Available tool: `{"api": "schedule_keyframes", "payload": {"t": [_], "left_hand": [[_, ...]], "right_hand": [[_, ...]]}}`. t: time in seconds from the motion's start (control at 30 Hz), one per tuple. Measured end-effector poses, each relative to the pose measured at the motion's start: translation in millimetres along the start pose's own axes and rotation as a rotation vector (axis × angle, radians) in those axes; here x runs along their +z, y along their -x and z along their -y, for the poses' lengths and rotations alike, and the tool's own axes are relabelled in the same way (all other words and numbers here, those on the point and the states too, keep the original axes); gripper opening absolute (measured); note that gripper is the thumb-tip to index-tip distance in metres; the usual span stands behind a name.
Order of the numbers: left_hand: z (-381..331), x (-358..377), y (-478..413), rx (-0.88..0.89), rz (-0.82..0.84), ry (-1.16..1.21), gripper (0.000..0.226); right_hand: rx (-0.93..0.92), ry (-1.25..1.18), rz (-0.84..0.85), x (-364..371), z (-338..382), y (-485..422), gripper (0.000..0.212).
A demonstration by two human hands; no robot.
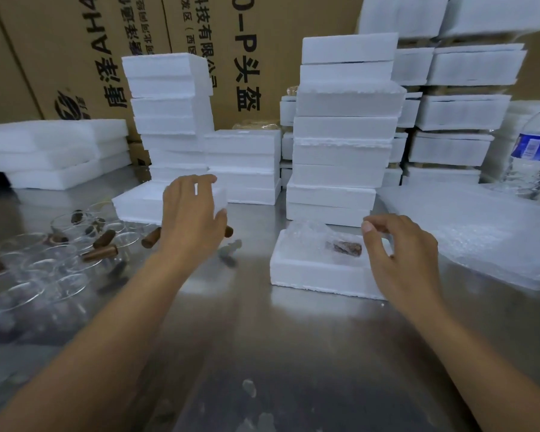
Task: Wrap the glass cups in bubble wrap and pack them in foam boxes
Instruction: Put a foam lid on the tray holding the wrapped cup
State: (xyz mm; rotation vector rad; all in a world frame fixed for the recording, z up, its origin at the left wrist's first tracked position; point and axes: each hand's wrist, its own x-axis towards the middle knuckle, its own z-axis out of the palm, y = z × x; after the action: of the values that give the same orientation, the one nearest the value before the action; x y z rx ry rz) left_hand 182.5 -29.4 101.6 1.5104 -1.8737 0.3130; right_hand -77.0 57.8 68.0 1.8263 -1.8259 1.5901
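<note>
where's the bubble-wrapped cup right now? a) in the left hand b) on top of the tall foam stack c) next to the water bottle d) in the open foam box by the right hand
d: the wrapped cup lies inside the open foam box beside the right hand, while the left hand grips a separate foam piece.

We find bare table [262, 353] open in the near centre. Glass cups [53, 260] crowd the left, bubble-wrap sheets [480, 232] the right. Foam-box stacks [343, 151] wall the back, with a loose foam box [138, 204] and an open foam box [312, 275] before them.
</note>
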Motion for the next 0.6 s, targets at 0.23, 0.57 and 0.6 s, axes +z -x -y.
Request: {"api": "schedule_keyframes", "payload": {"t": [0.23,0.57,0.6], "left_hand": [[19.1,0.9,-20.1,-0.029,0.363,-0.449,0.041],[-52.2,-35.8,3.4,-0.064,-0.095,0.557,0.019],[-62.4,-43.2,10.2,-0.136,-0.079,0.836,0.021]], "right_hand": [[0.014,0.001,0.002,-2.0,-0.1,0.9,0.02],[0.054,-0.057,-0.037,-5.0,-4.7,0.0,0.023],[0.069,-0.075,-0.051,-5.7,-5.1,-0.5,0.024]]}}
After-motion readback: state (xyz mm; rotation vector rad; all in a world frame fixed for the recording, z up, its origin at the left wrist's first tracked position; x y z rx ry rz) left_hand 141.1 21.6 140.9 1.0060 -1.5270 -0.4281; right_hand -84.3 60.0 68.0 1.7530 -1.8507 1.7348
